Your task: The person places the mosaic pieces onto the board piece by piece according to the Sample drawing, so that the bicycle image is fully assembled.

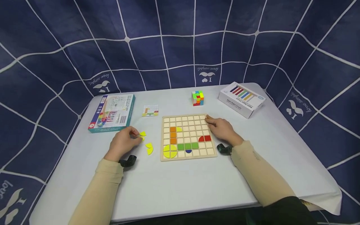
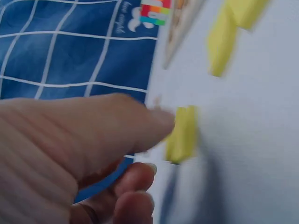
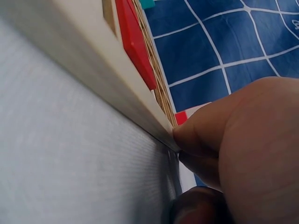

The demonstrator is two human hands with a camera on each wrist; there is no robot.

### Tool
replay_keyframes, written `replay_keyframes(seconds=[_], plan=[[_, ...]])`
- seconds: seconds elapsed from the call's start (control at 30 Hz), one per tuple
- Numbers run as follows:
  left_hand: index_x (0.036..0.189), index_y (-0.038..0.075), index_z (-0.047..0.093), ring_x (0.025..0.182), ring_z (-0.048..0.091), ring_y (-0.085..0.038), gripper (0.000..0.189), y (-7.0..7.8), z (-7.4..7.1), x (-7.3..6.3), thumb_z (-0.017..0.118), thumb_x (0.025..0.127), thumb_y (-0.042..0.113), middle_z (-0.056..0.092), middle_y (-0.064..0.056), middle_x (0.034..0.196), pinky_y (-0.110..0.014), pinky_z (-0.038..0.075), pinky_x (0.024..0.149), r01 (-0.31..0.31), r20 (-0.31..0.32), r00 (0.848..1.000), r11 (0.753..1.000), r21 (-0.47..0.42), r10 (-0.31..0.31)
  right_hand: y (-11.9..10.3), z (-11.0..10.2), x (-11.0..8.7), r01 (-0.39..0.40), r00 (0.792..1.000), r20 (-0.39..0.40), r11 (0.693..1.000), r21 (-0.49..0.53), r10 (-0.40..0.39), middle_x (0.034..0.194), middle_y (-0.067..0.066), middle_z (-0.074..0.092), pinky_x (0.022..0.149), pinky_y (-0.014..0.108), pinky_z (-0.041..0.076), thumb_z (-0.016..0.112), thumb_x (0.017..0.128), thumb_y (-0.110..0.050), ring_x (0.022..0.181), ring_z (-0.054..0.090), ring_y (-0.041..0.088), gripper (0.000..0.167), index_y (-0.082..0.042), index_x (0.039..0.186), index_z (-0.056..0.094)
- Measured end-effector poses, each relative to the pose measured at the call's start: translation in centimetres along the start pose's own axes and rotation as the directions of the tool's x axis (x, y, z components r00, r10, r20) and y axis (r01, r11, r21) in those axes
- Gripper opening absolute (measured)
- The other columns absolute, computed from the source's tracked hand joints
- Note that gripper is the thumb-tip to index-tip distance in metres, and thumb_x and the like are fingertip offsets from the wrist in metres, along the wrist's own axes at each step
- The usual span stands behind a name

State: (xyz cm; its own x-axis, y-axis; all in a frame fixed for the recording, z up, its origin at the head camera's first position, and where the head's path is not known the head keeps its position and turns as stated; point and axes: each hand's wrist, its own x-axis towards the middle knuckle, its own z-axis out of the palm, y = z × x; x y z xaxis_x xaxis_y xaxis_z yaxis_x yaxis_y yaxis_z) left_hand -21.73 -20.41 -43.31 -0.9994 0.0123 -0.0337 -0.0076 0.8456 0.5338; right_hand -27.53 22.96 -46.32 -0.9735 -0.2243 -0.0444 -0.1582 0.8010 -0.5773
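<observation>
A wooden grid board [image 1: 185, 158] lies flat on the white table. Coloured tiles sit in its cells: orange squares [image 1: 173, 135], green squares [image 1: 187, 146], red tiles [image 1: 207, 138], a blue half-round [image 1: 188, 151] and several yellow quarter-rounds [image 1: 170, 151]. My right hand [image 1: 223, 129] grips the board's far right corner, its fingertips at the wooden edge [image 3: 140, 100]. Left of the board, my left hand [image 1: 123, 142] hovers with bent fingers and thumb right at loose yellow tiles [image 2: 183, 135]. The thumb overlaps them in the left wrist view and hides the index finger. More yellow tiles [image 1: 149, 148] lie nearer the board.
A small pattern card [image 1: 150, 110] lies beyond the yellow tiles. At the back left is a flat teal-edged box [image 1: 112, 112]. A puzzle cube [image 1: 197, 98] stands behind the board, and a white box [image 1: 242, 99] sits at the back right. Blue checked cloth [image 1: 180, 47] hangs around the table.
</observation>
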Motion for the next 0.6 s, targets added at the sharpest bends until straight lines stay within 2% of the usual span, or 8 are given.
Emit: replay_keyframes(seconds=[0.07, 0.23, 0.33, 0.47, 0.6], plan=[[0.104, 0.010, 0.064, 0.082, 0.060, -0.026, 0.035, -0.2, 0.5, 0.2, 0.082, 0.086, 0.034, 0.070, -0.011, 0.101, -0.034, 0.043, 0.069, 0.022, 0.006, 1.000, 1.000, 0.014, -0.022, 0.1, -0.1, -0.1, 0.003, 1.000, 0.001, 1.000, -0.001, -0.003, 0.162, -0.007, 0.039, 0.119, 0.055, 0.033, 0.051, 0.107, -0.028, 0.150, 0.039, 0.031, 0.044, -0.019, 0.150, 0.054], [0.112, 0.009, 0.065, 0.079, 0.059, -0.024, 0.045, -0.2, 1.5, 0.7, 0.083, 0.086, 0.040, 0.066, -0.010, 0.099, -0.032, 0.042, 0.065, 0.048, -0.013, 0.999, 0.998, 0.043, -0.047, 0.1, -0.2, -0.3, 0.011, 1.000, -0.005, 1.000, 0.001, -0.011, 0.161, -0.006, 0.040, 0.119, 0.055, 0.033, 0.051, 0.106, -0.027, 0.150, 0.039, 0.031, 0.044, -0.018, 0.149, 0.055], [0.110, 0.008, 0.067, 0.075, 0.057, -0.023, 0.041, -0.2, 1.5, 0.6, 0.081, 0.087, 0.039, 0.065, -0.008, 0.093, -0.032, 0.041, 0.062, 0.034, -0.022, 0.999, 0.997, 0.070, -0.033, 0.1, -0.3, -0.3, 0.019, 1.000, -0.008, 1.000, 0.005, -0.019, 0.161, -0.005, 0.041, 0.119, 0.055, 0.033, 0.051, 0.106, -0.027, 0.150, 0.039, 0.031, 0.044, -0.018, 0.149, 0.055], [0.096, 0.010, 0.068, 0.071, 0.054, -0.022, 0.032, 0.0, 1.2, 0.3, 0.080, 0.089, 0.039, 0.061, -0.006, 0.082, -0.032, 0.037, 0.059, 0.022, -0.028, 0.999, 0.993, 0.113, -0.019, 0.1, -0.2, -0.3, 0.028, 1.000, -0.004, 1.000, 0.007, -0.028, 0.161, -0.004, 0.041, 0.119, 0.055, 0.033, 0.052, 0.106, -0.028, 0.149, 0.039, 0.031, 0.045, -0.017, 0.150, 0.054], [0.094, 0.011, 0.069, 0.073, 0.055, -0.023, 0.032, 0.0, 1.0, 0.2, 0.079, 0.089, 0.042, 0.062, -0.006, 0.082, -0.033, 0.038, 0.060, 0.028, -0.010, 1.000, 0.992, 0.125, -0.027, -0.1, -0.2, -0.2, 0.026, 1.000, 0.000, 1.000, 0.013, -0.026, 0.161, -0.004, 0.040, 0.119, 0.056, 0.032, 0.053, 0.106, -0.028, 0.150, 0.038, 0.032, 0.046, -0.017, 0.150, 0.053]])
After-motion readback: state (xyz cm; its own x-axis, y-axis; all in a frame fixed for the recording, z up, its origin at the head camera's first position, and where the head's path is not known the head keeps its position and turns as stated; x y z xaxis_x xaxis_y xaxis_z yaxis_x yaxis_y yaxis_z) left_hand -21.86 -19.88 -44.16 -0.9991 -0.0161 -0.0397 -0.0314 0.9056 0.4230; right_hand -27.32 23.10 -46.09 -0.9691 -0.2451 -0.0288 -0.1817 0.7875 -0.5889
